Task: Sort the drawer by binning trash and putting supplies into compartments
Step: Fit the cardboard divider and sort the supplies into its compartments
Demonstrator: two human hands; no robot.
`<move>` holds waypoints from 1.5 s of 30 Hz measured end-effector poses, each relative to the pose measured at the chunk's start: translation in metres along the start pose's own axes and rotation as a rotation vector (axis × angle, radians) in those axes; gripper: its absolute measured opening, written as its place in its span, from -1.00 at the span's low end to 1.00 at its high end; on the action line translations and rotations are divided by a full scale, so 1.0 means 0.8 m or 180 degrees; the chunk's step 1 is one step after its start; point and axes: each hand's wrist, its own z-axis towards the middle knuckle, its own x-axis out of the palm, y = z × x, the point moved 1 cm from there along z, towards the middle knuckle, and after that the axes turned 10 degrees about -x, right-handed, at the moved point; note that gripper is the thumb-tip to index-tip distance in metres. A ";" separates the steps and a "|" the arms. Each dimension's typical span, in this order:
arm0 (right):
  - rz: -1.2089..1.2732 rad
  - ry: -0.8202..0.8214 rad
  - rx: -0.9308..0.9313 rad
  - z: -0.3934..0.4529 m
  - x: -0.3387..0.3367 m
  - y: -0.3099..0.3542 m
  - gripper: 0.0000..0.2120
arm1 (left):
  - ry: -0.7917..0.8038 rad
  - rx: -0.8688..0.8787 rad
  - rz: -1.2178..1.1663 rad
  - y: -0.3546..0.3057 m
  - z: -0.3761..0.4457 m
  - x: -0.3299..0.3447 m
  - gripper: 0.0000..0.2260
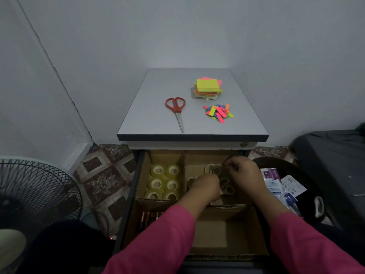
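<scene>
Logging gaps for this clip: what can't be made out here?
- Head view: what the left hand and right hand hold; their curled fingers hide it.
- Items in the far right compartment: dim, partly covered by both hands.
- Near right compartment: sleeves cover part.
- Bin packet print: too small.

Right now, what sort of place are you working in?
Probably a home office corner: a small drawer cabinet stands against plain walls, with scissors and sticky notes on top, a patterned tiled floor, and a standing fan at left.

Plain grey walls [138,36] meet in a dim corner behind a small grey-topped cabinet [154,107]. Patterned maroon floor tiles [106,175] lie below, with a floor fan [33,192] at left.
</scene>
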 end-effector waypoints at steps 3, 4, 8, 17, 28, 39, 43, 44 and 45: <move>-0.0003 0.0013 -0.0023 0.001 0.000 -0.001 -0.90 | -0.0092 0.0301 0.0566 0.008 -0.002 -0.019 -0.81; 0.0007 0.0025 -0.0023 0.002 0.001 -0.002 -0.90 | -0.0110 0.0471 0.0709 0.011 -0.001 -0.024 -0.80; -0.0039 0.0063 -0.0030 0.000 0.002 -0.003 -0.90 | -0.0445 0.0915 0.0759 0.017 -0.001 -0.034 -0.82; -0.0074 0.0023 -0.0044 0.001 0.000 0.001 -0.90 | 0.0230 0.0680 0.0409 0.023 0.003 -0.004 -0.65; -0.0067 0.0031 -0.0018 0.001 -0.002 0.005 -0.89 | -0.0495 0.1209 0.1673 0.005 -0.013 -0.012 -0.76; -0.0056 0.0069 0.0009 0.001 -0.003 0.005 -0.89 | -0.0581 0.1395 0.1378 0.014 0.001 0.002 -0.73; -0.0294 0.0167 -0.0106 0.000 -0.004 0.005 -0.88 | -0.1023 0.1257 0.0572 0.027 -0.006 -0.016 -0.75; -0.0444 0.0223 -0.0215 0.000 -0.005 0.007 -0.88 | -0.1282 0.1240 0.0373 0.034 -0.009 -0.022 -0.74; -0.0655 0.0333 -0.0365 0.000 -0.005 0.010 -0.86 | -0.1568 0.1224 0.0207 0.042 -0.011 -0.027 -0.74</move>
